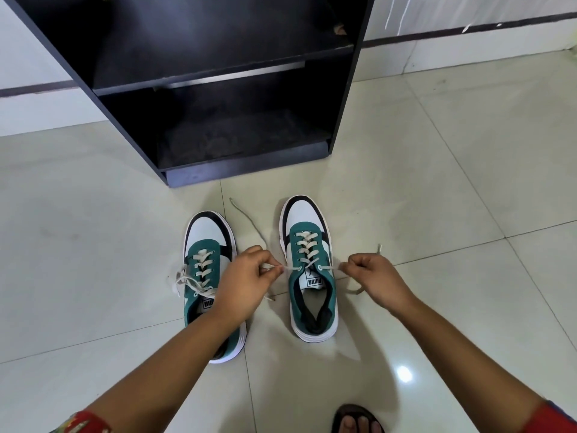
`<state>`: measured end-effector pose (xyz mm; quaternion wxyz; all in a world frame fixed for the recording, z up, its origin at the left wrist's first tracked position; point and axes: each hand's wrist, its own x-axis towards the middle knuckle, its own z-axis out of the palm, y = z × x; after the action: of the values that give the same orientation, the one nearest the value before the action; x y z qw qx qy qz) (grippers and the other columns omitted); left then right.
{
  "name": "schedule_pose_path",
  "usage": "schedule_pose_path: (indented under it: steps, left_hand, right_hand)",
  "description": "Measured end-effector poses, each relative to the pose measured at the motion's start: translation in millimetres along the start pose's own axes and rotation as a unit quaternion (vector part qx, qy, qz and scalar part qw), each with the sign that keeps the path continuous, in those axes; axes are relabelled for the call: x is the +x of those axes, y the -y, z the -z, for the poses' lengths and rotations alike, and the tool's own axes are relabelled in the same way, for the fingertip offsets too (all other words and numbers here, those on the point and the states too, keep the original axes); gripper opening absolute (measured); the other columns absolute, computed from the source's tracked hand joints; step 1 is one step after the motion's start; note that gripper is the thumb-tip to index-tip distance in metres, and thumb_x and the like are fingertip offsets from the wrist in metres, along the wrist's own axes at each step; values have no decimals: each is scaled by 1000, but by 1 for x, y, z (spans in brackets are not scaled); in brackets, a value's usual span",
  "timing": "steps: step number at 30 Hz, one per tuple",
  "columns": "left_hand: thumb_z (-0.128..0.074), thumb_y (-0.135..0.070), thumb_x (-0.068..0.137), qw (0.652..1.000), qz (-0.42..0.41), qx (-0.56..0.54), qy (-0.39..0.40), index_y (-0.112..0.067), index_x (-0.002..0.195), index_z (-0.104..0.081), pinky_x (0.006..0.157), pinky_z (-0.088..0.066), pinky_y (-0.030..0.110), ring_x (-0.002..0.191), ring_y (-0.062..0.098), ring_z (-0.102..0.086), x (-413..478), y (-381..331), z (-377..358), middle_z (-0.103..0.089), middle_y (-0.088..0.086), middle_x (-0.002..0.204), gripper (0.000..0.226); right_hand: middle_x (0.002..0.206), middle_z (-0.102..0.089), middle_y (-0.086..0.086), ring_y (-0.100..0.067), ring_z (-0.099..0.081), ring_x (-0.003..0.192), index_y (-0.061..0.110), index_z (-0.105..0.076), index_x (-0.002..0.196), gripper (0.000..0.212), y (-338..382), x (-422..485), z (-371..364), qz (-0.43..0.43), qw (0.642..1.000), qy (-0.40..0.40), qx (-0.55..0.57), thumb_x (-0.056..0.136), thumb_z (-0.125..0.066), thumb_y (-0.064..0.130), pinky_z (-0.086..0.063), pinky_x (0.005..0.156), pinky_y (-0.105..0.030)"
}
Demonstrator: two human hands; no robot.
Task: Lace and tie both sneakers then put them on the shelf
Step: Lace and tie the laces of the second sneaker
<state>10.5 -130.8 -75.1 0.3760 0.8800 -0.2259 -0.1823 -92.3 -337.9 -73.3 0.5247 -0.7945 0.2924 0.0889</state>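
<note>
Two green, white and black sneakers stand side by side on the tiled floor, toes pointing at the shelf. The right sneaker (309,260) is laced to its top eyelets. My left hand (246,276) pinches its left lace end and my right hand (371,276) grips its right lace end, both pulled outward from the top eyelets. A long loose stretch of lace (249,223) trails on the floor between the shoes. The left sneaker (206,264) is laced, with lace ends lying loosely across its left side; my left forearm covers its heel.
A black open shelf unit (199,89) stands directly behind the sneakers, its bottom compartment (237,142) low and close to the floor. My sandalled foot (357,420) shows at the bottom edge. Pale floor tiles (93,229) surround the shoes; a white wall runs behind.
</note>
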Motion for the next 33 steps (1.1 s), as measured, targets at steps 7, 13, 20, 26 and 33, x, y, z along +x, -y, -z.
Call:
schedule_pose_path:
  steps: [7,13,20,26,33]
  left_hand:
    - [-67,-18,82,998,65,-6,-4,-19,66,-55,61,-40,31,58,15,-51,-3,11,4,-47,-9,68,20]
    - [-64,-21,84,997,52,60,-13,-13,73,-61,57,-36,26,69,15,-57,-5,10,4,-51,-6,78,14]
    - [-59,-23,89,996,6,-31,-89,-26,123,-51,80,-44,13,97,-5,-53,-24,1,-3,-37,-13,126,35]
    - [-45,-34,94,982,132,-133,-9,-20,102,-64,82,-50,35,88,18,-61,-32,-10,-25,-61,0,93,25]
    - [-56,-30,90,844,361,-395,27,-18,87,-60,66,-46,27,79,14,-59,-5,-46,-30,-65,-2,84,13]
  right_hand:
    - [45,-22,7,-13,-24,47,20,-30,40,52,-11,0,9,-43,998,-21,31,82,-60,10,-26,51,-27]
    - [46,-25,6,-13,-26,47,16,-32,48,45,-20,-1,8,-39,999,-25,23,83,-59,12,-23,53,-30]
    - [79,-54,6,-17,-50,80,25,-54,85,24,-11,-15,7,94,945,-169,-262,89,-48,47,-42,62,-33]
    - [85,-71,-4,-24,-64,81,13,-67,85,52,-2,-29,-20,-31,986,-39,-156,92,-34,53,-51,74,-35]
    - [75,-64,1,0,-62,63,12,-59,74,13,31,-14,-33,-116,942,-68,307,87,-58,9,-45,51,-8]
